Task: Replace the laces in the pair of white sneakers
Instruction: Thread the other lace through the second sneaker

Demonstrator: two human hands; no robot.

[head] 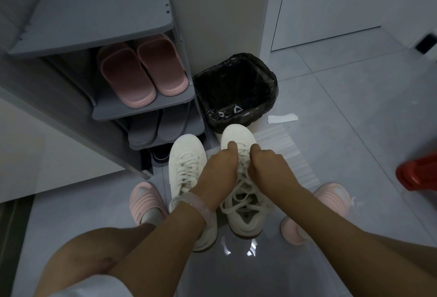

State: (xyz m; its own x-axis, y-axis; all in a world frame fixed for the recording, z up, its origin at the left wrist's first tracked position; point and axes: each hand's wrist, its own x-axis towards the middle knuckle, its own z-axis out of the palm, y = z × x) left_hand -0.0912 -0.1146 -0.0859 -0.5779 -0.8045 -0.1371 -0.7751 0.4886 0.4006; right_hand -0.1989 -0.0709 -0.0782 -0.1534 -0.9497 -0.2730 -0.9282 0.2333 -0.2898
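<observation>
We see both white sneakers on the grey floor (331, 98) between the person's feet — the left sneaker (186, 162) laced and untouched, the right sneaker (238, 136) under both hands. The left hand (218, 166) and right hand (266, 166) are each curled, pinching the white lace (243, 188) near the toe eyelets. A black-lined bin (236, 88) stands just beyond, beside a shoe rack (142, 105) with pink slippers (142, 72).

We are looking at two bare forearms with no sleeves. The left wrist is wearing a pale, translucent pink bangle (201, 204). Both feet are wearing pink ridged slippers (146, 198) over white socks (152, 215). White shorts (94, 285) are showing at the near left.
</observation>
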